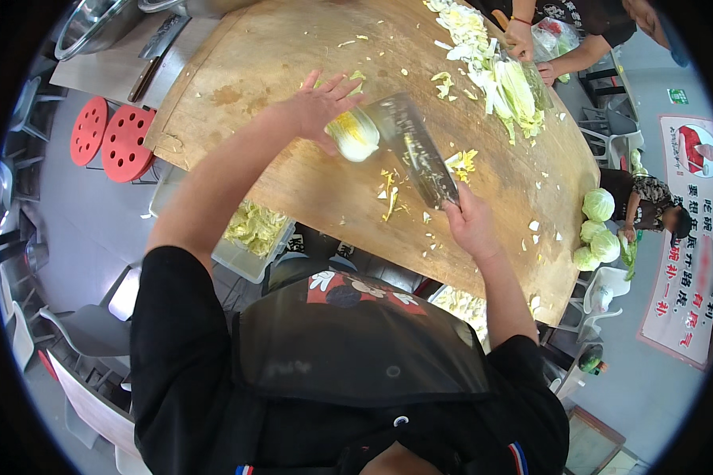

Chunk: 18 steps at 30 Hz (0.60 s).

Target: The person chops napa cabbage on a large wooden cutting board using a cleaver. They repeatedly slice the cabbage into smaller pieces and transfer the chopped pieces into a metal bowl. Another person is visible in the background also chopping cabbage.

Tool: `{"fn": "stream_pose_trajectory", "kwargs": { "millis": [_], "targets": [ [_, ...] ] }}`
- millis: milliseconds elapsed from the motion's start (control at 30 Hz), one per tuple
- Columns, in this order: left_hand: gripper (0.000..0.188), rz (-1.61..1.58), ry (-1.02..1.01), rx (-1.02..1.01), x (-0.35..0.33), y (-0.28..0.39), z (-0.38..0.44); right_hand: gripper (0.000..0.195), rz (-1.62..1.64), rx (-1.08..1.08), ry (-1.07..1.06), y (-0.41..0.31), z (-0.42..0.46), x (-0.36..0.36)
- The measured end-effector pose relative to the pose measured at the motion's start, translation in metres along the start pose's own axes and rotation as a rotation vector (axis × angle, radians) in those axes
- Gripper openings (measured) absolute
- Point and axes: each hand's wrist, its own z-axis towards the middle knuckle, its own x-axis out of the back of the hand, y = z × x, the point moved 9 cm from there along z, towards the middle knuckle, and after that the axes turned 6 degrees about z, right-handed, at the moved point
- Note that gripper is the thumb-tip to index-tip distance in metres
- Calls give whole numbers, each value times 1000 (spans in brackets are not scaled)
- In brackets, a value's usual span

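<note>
My right hand [470,222] grips a broad cleaver [415,151] by its handle, the blade speckled with bits of cabbage. To the left of the blade, a piece of napa cabbage [356,135] lies on the wooden board [309,184], its white base towards me. My left hand [324,110] is spread over the leafy end of that piece; whether the palm presses on it cannot be made out. Small yellow leaf scraps [390,196] lie below the blade, and more yellow shreds [463,165] sit to its right.
Across the board a co-worker's hands [520,41] cut another napa cabbage [514,95] beside shredded leaves [460,27]. A second cleaver [157,56] rests on a side table at upper left. Under the near edge are a plastic tub of leaves [255,228] and another container of cut cabbage [463,306].
</note>
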Motion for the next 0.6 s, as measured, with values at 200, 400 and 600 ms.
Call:
{"fn": "stream_pose_trajectory", "kwargs": {
  "millis": [200, 400, 600],
  "targets": [
    [102, 257, -94, -154, -31, -8, 32, 29, -306, 294, -168, -4, 30, 15],
    [41, 362, 356, -309, -21, 1, 25, 18, -433, 387, -325, 2, 46, 16],
    [33, 411, 414, -326, -19, 5, 27, 16, -480, 366, -425, 4, 56, 10]
  ]
}}
